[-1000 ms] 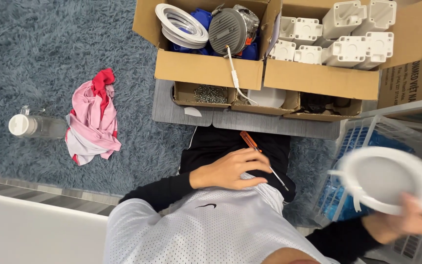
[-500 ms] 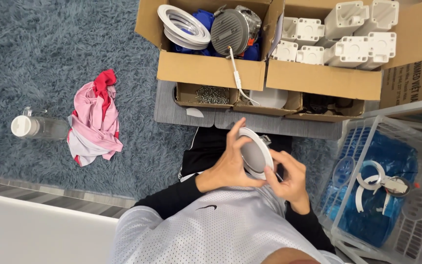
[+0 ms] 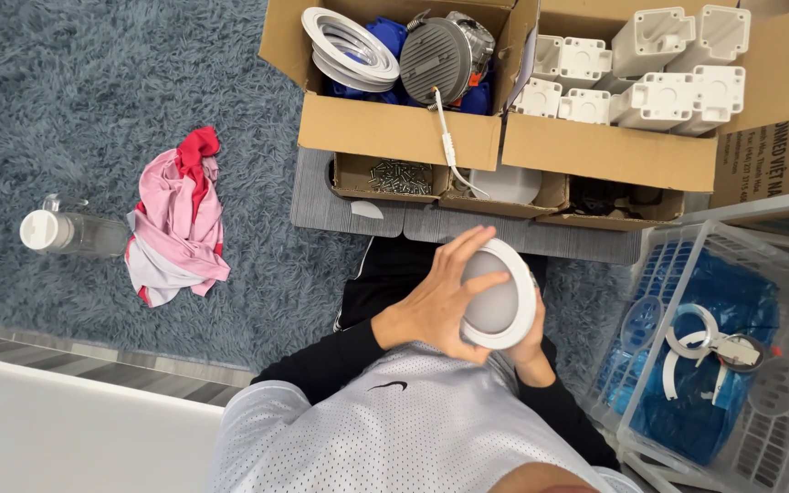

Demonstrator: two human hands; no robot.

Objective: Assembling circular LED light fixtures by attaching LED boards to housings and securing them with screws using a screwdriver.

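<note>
A round white lamp fitting (image 3: 499, 297) with a grey frosted centre sits tilted in my lap, held by both hands. My left hand (image 3: 436, 297) lies across its left side with fingers spread over the rim and face. My right hand (image 3: 531, 342) grips it from behind and below, mostly hidden by the fitting. I sit on a blue-grey shaggy rug (image 3: 93, 110), black trousers under the fitting.
Ahead stand two open cardboard boxes: one (image 3: 394, 128) with white rings and a grey lamp body, one (image 3: 614, 151) with white plastic housings. Small trays of screws (image 3: 393, 175) lie before them. A clear crate (image 3: 714, 365) is right; a pink cloth (image 3: 175, 228) and bottle (image 3: 57, 231) left.
A second ago my right hand held the fitting out over the crate and my left held a screwdriver. The fitting is now in my lap in both hands; the screwdriver is out of sight.
</note>
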